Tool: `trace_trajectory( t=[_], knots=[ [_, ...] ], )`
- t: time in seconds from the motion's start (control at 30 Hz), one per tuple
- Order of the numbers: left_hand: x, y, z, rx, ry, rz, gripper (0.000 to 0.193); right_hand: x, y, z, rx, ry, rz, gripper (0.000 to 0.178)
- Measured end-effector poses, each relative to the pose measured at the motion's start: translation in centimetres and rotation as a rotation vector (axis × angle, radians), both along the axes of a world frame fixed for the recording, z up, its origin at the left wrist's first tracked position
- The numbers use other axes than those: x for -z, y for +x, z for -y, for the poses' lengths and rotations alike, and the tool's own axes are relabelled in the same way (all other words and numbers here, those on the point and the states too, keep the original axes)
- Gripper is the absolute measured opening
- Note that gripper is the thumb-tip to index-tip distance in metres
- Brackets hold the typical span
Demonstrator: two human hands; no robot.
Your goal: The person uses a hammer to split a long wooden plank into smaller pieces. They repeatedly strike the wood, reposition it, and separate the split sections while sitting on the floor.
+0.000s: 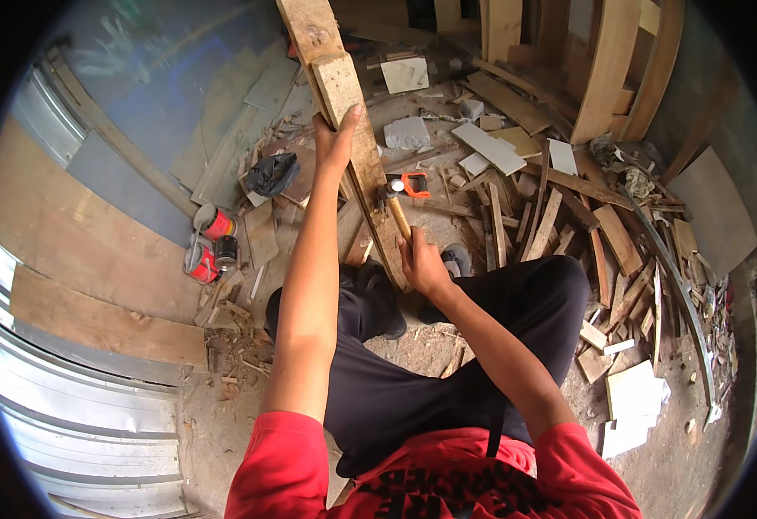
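My left hand is wrapped round a long wooden plank, its thumb lying on the face of a shorter piece of wood laid along it. The plank slants from the top of the view down toward my shoes. In my right hand is a hammer, gripped by its wooden handle. Its metal head is up beside the plank's right edge; I cannot tell whether it touches. Just past the hammer head lies an orange handle, perhaps a saw's, partly hidden.
Scrap boards and offcuts litter the floor to the right and ahead. Tall planks lean at the back right. On the left are red paint cans, a dark can and a black plastic bag. My bent knees flank the plank's lower end.
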State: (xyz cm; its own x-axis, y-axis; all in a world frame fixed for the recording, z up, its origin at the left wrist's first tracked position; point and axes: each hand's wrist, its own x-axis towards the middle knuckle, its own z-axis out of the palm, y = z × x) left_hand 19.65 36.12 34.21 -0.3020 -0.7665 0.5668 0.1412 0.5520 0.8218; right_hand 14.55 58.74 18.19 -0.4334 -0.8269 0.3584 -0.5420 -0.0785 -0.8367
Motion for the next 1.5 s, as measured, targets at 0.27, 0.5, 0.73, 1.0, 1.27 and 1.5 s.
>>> trace_trajectory(
  t=[0.27, 0.5, 0.73, 1.0, 1.27, 1.5],
  knots=[
    [0.9, -0.5, 4.0, -0.132, 0.073, -0.045, 0.097, 1.3, -1.0, 3.3, -0.033, 0.067, -0.062, 0.022],
    [1.4, -1.5, 7.5, -0.157, 0.072, -0.071, 0.1, 5.8, -1.9, 6.7, -0.055, 0.029, -0.068, 0.027],
    [2.5, -0.7, 9.5, -0.219, 0.086, -0.111, 0.096, 16.4, -1.8, -0.2, -0.066, 0.228, 0.026, 0.029],
    [2.6, -0.9, 8.1, -0.164, 0.077, -0.135, 0.098, 2.0, -2.0, 7.5, -0.005, 0.062, 0.082, 0.021],
    [1.8, -0.2, 5.8, -0.227, 0.083, -0.087, 0.098, 4.5, -0.6, 6.4, -0.004, 0.084, 0.019, 0.021],
    [1.5, -0.1, 5.2, -0.17, 0.081, -0.124, 0.097, -0.2, -2.0, 6.9, -0.13, 0.265, 0.121, 0.056]
  ],
)
